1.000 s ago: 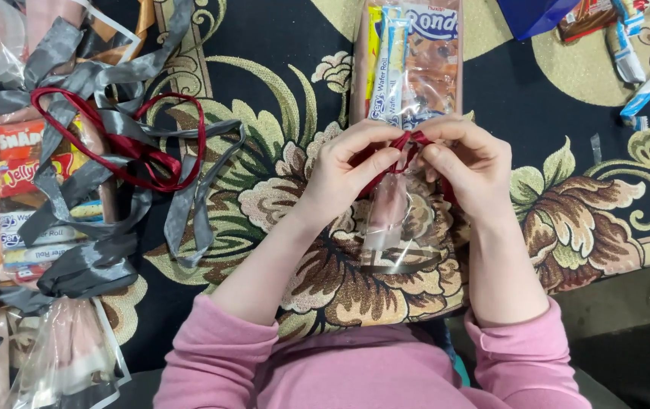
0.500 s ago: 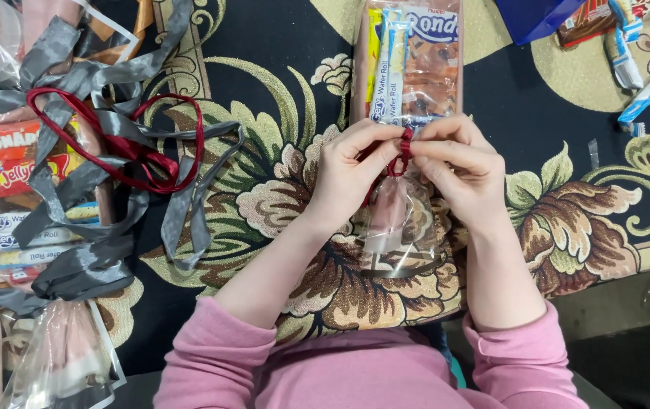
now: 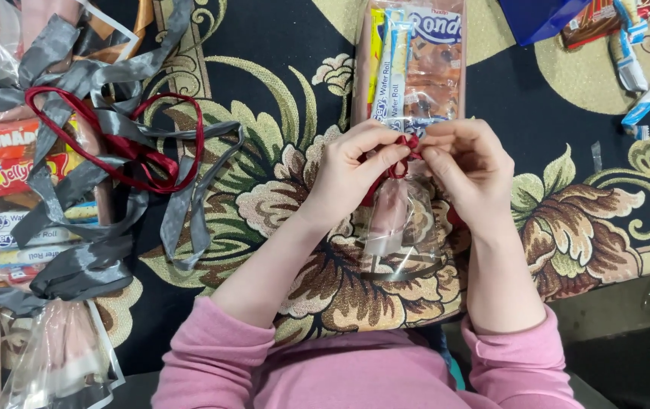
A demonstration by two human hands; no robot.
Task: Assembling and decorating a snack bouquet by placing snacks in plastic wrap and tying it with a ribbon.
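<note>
Pinching a thin dark red ribbon (image 3: 401,155) between thumb and fingertips, the left hand (image 3: 355,170) and right hand (image 3: 465,167) meet at the centre of the frame, each clenched on a strand, apparently to cinch the neck of a clear plastic bag (image 3: 404,227); the glossy, crinkled bag neck fans out below the hands toward the wearer, while the filled part, packed with snack packets (image 3: 416,68), runs to the upper centre edge. Pink sleeves (image 3: 211,363) cover both forearms at the bottom. Beneath lies a dark carpet (image 3: 264,197) woven with large tan and green flowers. At the upper left, loose ribbons in matt grey (image 3: 98,189) and one looped red ribbon (image 3: 135,144) sprawl over finished snack bags (image 3: 14,151), within easy reach. More wrapped sweets (image 3: 635,60) lie at the upper right
</note>
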